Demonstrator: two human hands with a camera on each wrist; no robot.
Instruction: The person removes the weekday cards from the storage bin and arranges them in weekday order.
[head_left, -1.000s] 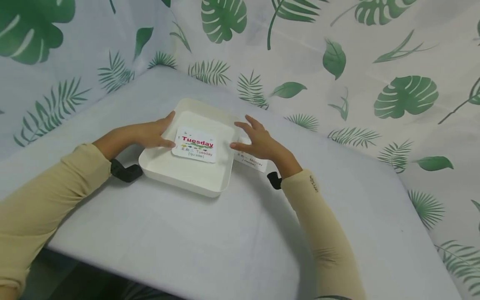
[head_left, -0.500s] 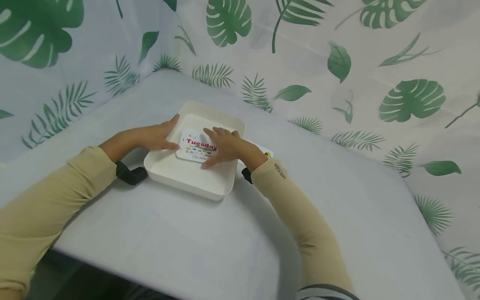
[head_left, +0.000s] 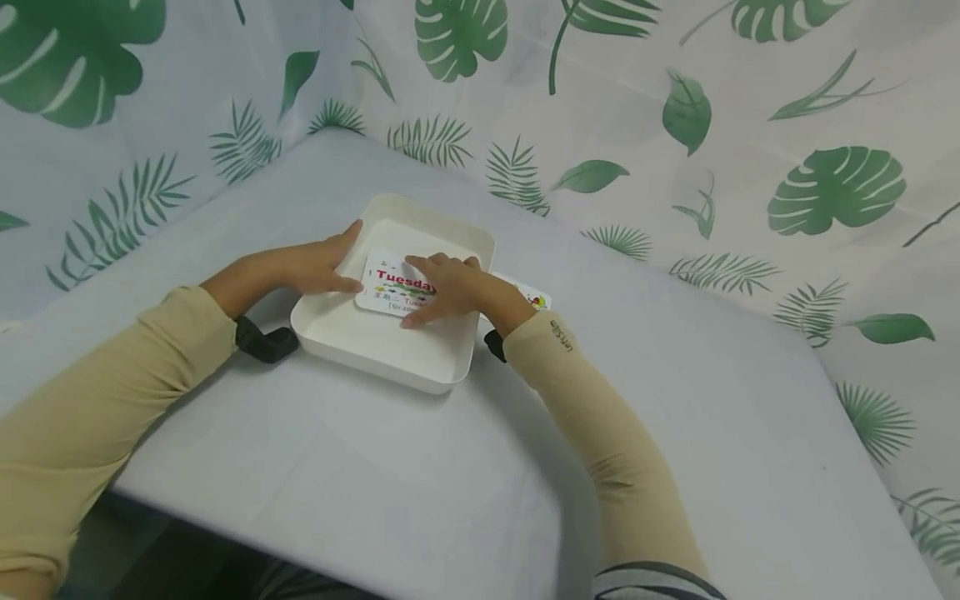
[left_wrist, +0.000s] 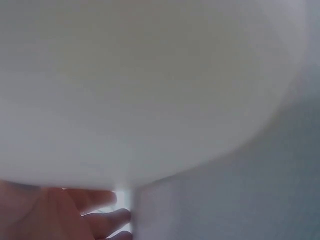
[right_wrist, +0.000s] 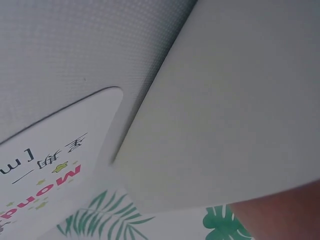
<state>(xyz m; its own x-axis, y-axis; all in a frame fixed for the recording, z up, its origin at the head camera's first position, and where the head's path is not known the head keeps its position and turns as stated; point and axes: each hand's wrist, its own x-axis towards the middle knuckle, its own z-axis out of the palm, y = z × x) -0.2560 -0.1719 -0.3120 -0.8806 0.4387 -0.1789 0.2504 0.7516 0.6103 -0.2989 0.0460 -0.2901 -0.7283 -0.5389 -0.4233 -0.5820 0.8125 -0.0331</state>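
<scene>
A white rectangular tray [head_left: 375, 362] lies on the table, with a white "Tuesday" card [head_left: 381, 282] inside it. My left hand [head_left: 318, 265] holds the tray's left side, its thumb reaching over the rim. Over the right part of the Tuesday card, my right hand [head_left: 450, 290] rests with fingers spread, hiding some of the print. Just outside the tray's right wall lies a "Monday" card [right_wrist: 55, 155], partly covered by my right wrist in the head view. The tray wall [left_wrist: 150, 100] fills most of the left wrist view.
A white cloth covers the table [head_left: 360, 483], whose front edge runs along the bottom left. Behind it hangs a white curtain with green leaf prints [head_left: 592, 175]. Black wrist cameras [head_left: 266, 342] sit under both wrists.
My right hand has moved left from the tray's right rim onto the Tuesday card and then stayed there. The left hand has kept its place on the tray.
</scene>
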